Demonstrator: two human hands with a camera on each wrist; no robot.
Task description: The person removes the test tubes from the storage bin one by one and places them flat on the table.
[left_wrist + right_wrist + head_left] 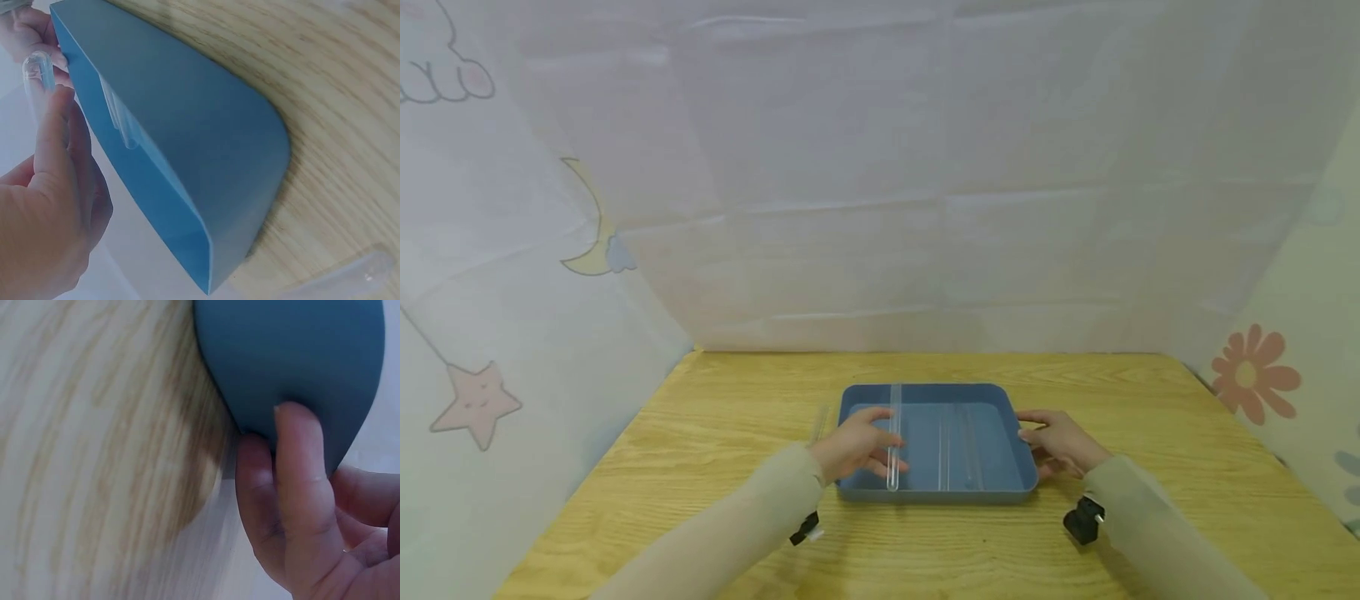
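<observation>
Pale sleeves are reached in from 7 and 5 o'clock, with black devices worn at the wrists. At the tray's 9 o'clock side, one clear tube is pinched by the left hand; it is held over the tray and pointed from 12 to 6 o'clock. At 3 o'clock, the tray's end wall is gripped by the right hand, with fingers pressed to the outside.

The blue tray is set on the table between the two hands. Two more tubes are laid inside it, right of its middle, one nearly straight and the other turned slightly toward 11 and 5 o'clock. Another tube is left on the wood just outside, at 9 o'clock, and is partly hidden by the left wrist in the head view.

The tray is bounded by thin upright walls and rounded corners; its finish is smooth and matte. The tubes are transparent, slim and round-ended. Room is offered by broad stretches of streaked, yellowish wood on the table at 10 and 2 o'clock, with a narrower strip at 12.

Beyond the far edge, a creased, pale sheet is hung, flanked by a printed star at 9 o'clock and a red flower at 3.
</observation>
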